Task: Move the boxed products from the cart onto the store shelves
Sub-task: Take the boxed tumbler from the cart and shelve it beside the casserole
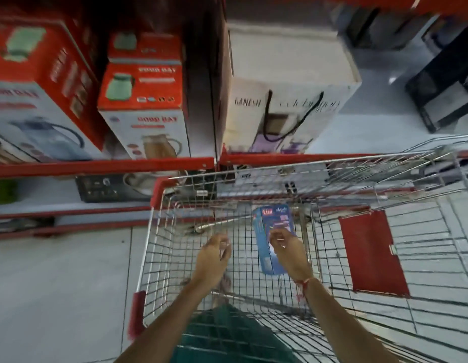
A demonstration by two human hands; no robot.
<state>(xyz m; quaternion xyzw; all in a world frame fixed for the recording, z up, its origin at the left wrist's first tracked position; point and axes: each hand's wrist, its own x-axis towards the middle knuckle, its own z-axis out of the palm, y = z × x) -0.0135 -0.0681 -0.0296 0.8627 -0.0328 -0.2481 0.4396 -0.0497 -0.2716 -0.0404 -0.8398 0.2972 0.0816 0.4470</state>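
"GOOD DAY" is showing in red on the white kettle box (149,132) at ten o'clock, and again, blurred, in white on the red box (142,83) stacked on it. The same words are showing partly, cut off, on the big box (36,100) at nine o'clock. "GANESH" is reading in dark letters on the white box (288,111) at twelve o'clock; the lettering beside it is blurring past reading. The blue box (272,226) in the cart, near centre, is carrying a red logo and white script, both too small to read.
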